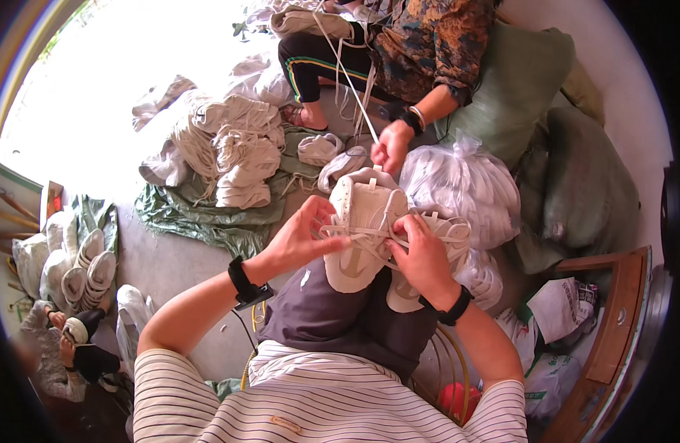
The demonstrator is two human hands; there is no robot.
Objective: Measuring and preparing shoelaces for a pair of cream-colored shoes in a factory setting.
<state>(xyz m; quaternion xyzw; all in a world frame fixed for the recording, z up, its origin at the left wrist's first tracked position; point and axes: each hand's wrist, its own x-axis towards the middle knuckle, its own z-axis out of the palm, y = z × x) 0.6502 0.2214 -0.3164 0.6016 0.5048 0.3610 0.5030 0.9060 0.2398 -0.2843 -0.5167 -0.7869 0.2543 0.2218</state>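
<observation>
Two cream sneakers rest on my thighs, toes toward me. The nearer-left sneaker [358, 210] has a pale shoelace [366, 233] crossing its front in loose loops. On its left side my left hand [315, 232] has thumb and fingers curled around the lace. My right hand [419, 255] pinches the lace at the shoe's right side, its fingers over the upper. Partly behind that hand, the second sneaker [456, 235] has a looped lace on top. The exact finger contact on the thin lace is partly hidden.
Opposite me sits a person whose hand [391, 146] pulls a long lace taut. A heap of shoes [233, 144] lies on a green tarp [185, 225]. A clear bag of shoes [461, 188] and large green sacks [506, 88] stand right. More shoes [89, 266] and another person are left.
</observation>
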